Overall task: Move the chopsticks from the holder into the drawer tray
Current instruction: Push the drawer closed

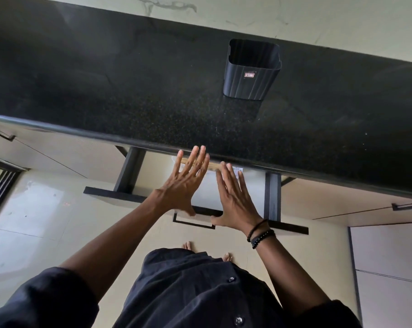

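Hands spread flat and empty, left hand and right hand, over the open drawer, likely settling the chopsticks glimpsed at fingertips in the tray, with holder empty on the surface.
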